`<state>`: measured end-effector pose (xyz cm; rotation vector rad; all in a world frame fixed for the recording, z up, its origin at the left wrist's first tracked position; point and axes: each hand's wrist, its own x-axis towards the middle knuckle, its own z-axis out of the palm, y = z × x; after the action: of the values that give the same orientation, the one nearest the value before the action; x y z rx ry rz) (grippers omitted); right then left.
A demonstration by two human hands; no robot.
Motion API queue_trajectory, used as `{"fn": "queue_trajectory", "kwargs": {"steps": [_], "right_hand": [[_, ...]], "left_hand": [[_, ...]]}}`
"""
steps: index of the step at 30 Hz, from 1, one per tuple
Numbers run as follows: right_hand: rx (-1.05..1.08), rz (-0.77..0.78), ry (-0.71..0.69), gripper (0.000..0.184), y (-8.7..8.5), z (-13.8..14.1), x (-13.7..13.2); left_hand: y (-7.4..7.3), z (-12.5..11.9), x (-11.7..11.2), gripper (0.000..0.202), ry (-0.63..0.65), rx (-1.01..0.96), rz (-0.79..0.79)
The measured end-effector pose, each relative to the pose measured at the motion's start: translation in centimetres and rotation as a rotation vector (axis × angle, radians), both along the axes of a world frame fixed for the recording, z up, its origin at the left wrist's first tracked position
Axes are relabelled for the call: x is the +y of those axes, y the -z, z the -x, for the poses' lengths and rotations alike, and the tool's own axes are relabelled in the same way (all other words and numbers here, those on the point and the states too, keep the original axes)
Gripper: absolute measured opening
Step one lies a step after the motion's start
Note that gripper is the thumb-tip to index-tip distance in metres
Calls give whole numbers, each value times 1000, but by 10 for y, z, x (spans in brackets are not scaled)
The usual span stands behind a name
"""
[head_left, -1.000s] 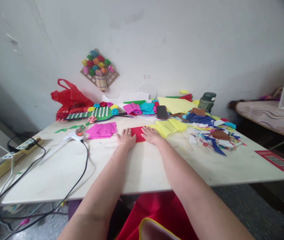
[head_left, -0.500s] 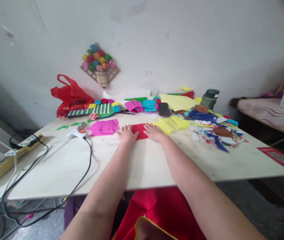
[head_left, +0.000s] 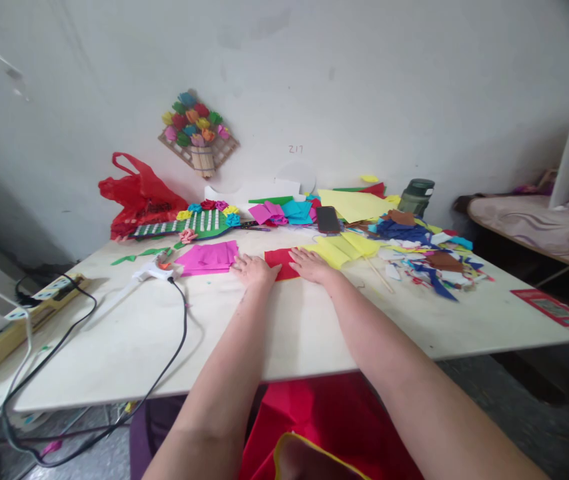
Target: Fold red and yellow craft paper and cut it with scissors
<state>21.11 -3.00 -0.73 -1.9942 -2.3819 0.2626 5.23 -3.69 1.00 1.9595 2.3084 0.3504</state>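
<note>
A small red paper square (head_left: 281, 261) lies flat on the pale table (head_left: 284, 327), far from my body. My left hand (head_left: 253, 270) rests palm down on its left edge, fingers stretched out. My right hand (head_left: 311, 265) lies flat on its right edge, fingers spread too. Neither hand grips anything. A stack of magenta paper (head_left: 209, 257) sits just left of my left hand. Yellow folded sheets (head_left: 343, 248) lie just right of my right hand.
A white glue gun (head_left: 153, 270) with a black cord (head_left: 177, 340) lies at the left, beside a power strip (head_left: 24, 313). A red bag (head_left: 139, 197), a phone (head_left: 327, 219), a green jar (head_left: 415, 197) and a heap of paper scraps (head_left: 424, 257) crowd the back and right.
Both hands stay pressed flat on the red paper. Only the view has shifted slightly; nothing on the table has moved.
</note>
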Motion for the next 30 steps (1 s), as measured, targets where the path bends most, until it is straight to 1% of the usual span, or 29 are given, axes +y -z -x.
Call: {"fn": "queue_trajectory", "kwargs": {"steps": [8,12,15,21,22,24,26,28,30], "right_hand": [[-10,2,-11,61,3,-1,5],[-5,-4,-16,61,4,-2,5],[1,-11,-12,61,4,-1,4],[50,-35,-13,61,6,-1,5],[53,-35,-11,61,6,-1,5],[54,-35,-4,61,5,-1,5],[53,-35,3,61,5,0,4],[52,-41,3,60,4,0,3],[54,-48,2,59,4,1,2]], "left_hand": [[10,2,4,80,10,-26,-13],[10,1,5,77,12,-46,-6],[8,-1,2,69,31,-41,-6],[4,-5,-2,49,85,42,-165],[3,-6,-1,46,87,49,-164],[1,-6,2,41,74,20,-106],[0,-5,5,40,43,-72,-26],[-2,-4,6,39,33,-114,-2],[-2,-2,7,38,31,-122,-14]]}}
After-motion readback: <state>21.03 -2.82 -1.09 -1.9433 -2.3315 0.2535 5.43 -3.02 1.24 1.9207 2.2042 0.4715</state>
